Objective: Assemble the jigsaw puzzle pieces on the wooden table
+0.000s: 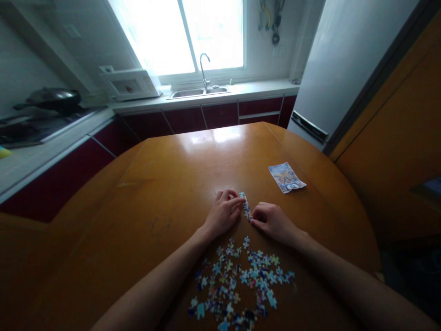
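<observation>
A narrow strip of joined jigsaw puzzle pieces (pixel 246 209) lies on the wooden table between my hands. My left hand (pixel 224 212) rests at its left side, fingers curled, with the fingertips on the strip's upper part. At the strip's lower right end, my right hand (pixel 272 221) has thumb and forefinger closed against the edge piece. Whether a separate small piece is between them, I cannot tell. Nearer to me, between my forearms, spreads a heap of loose puzzle pieces (pixel 253 274), mostly light blue with some dark and yellow ones.
A creased printed picture sheet (pixel 286 177) lies on the table (pixel 165 184), beyond my right hand. Behind the table are a counter with a sink (pixel 188 93), a white microwave (pixel 131 85) and a pan (pixel 53 97) on the stove. A fridge (pixel 347 64) stands at the right.
</observation>
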Available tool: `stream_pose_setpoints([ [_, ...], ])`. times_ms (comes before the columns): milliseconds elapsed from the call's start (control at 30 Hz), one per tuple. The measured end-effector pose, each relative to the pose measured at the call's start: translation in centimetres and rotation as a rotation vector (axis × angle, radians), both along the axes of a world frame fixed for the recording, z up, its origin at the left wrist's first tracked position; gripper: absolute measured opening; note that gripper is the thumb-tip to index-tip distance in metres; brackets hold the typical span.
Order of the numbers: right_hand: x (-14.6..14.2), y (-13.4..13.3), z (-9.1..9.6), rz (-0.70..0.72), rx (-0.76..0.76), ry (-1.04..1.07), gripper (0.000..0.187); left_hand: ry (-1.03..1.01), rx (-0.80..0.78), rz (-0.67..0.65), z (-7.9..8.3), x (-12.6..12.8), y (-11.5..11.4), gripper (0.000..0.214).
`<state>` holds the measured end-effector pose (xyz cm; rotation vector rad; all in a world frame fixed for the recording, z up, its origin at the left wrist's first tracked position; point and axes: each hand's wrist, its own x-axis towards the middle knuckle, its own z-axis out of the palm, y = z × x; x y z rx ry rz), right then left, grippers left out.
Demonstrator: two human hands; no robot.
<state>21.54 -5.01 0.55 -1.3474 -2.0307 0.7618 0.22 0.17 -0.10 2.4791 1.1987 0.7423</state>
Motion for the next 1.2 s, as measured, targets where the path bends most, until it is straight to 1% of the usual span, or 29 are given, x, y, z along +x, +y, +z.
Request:
stream_pose_setpoints([
  [167,0.0,0.1,0.0,0.001,-0.006,-0.001,0.008,-0.088,-0.031,-0.033,0.2,0.1,-0.1,0.036],
  [267,0.1,0.1,0.1,0.000,-0.006,-0.002,0.009,-0.135,-0.062,-0.117,0.5,0.1,-0.3,0.030],
  [367,0.2,0.0,0.1,0.003,-0.014,0.010,0.009,-0.126,-0.079,-0.192,1.0,0.0,-0.5,0.025],
  [533,0.5,0.2,0.3,0.017,-0.028,0.064,0.006,-0.104,-0.086,-0.221,1.3,-0.1,-0.7,0.020],
  [667,0.5,0.2,0.6,0.013,-0.023,0.085,0.011,-0.086,-0.099,-0.254,1.4,-0.1,-0.7,0.018],
  [900,0.6,0.2,0.4,0.062,-0.006,0.031,0.024,-0.063,-0.102,-0.289,1.4,0.0,-0.7,0.016],
  [1067,0.5,0.2,0.2,0.056,-0.004,0.013,0.024,-0.076,-0.097,-0.295,1.2,-0.1,-0.6,0.016],
  [1200,0.5,0.2,0.3,0.057,-0.011,0.008,0.023,-0.087,-0.088,-0.331,1.0,-0.2,-0.5,0.016],
])
